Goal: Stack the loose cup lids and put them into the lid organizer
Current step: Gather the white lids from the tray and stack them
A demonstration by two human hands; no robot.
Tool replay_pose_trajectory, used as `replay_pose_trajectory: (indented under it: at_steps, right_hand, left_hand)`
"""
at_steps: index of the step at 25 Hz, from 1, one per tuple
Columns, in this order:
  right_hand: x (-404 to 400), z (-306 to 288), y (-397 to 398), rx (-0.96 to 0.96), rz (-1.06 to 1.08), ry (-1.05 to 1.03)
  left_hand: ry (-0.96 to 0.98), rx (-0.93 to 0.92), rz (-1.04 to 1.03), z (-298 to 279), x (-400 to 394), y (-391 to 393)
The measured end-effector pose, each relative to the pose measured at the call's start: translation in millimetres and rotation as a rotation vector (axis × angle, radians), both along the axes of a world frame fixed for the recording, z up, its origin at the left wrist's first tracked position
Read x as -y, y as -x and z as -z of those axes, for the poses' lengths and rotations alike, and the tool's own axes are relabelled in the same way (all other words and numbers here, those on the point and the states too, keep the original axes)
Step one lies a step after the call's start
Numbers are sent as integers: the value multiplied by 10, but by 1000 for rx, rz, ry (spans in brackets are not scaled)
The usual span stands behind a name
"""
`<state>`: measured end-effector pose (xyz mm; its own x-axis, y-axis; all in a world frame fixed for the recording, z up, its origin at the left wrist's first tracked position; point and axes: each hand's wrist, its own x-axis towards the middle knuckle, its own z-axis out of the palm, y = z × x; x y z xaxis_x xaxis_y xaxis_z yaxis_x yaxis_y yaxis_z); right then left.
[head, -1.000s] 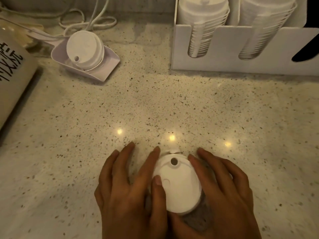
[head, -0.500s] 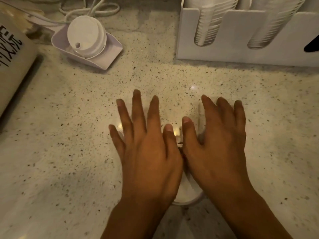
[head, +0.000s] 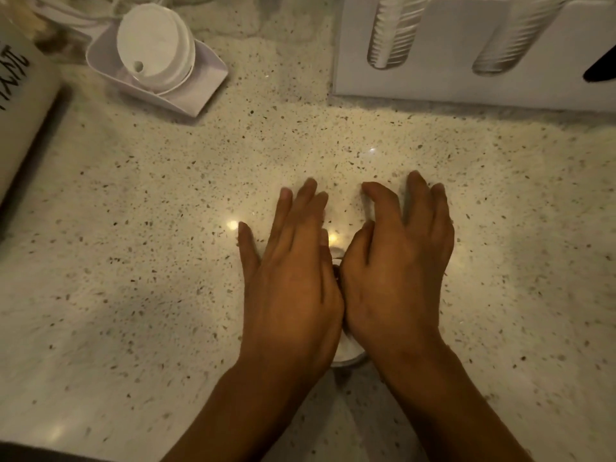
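Lids (head: 346,353) lie on the speckled tabletop (head: 133,261), almost hidden under both hands; left hand (head: 293,281) presses flat, right hand (head: 396,271) arches over, fingers slightly bent. Lid organizer (head: 450,65) stands beyond.

A lid (head: 348,355) is covered by both hands, left (head: 293,281) beside right (head: 396,271), at lower centre of the desk (head: 133,261). Lids (head: 155,48) in a scoop (head: 200,91) are placed upper left; the organizer (head: 466,51) upper right.
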<state>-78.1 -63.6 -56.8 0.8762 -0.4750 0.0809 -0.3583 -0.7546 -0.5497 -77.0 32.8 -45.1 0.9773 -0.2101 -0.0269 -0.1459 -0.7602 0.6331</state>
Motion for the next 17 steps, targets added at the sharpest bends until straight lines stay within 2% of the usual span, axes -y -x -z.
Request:
replay_pose_trajectory:
  at_steps: [5,9,12,17]
  right_hand:
    - [2,4,21,76,20,-94]
    - [56,-44,239,24,-196,-145]
    - [110,-62,450,-46,-428,-60]
    - [170,-52,473,-104,-524,59]
  left_hand:
    - [-90,47,21,15,-36,170]
    - [-130,36,18,28,-11,147]
    - [-141,33,47,32,-42,156]
    - [-106,10,30,3,-31,130]
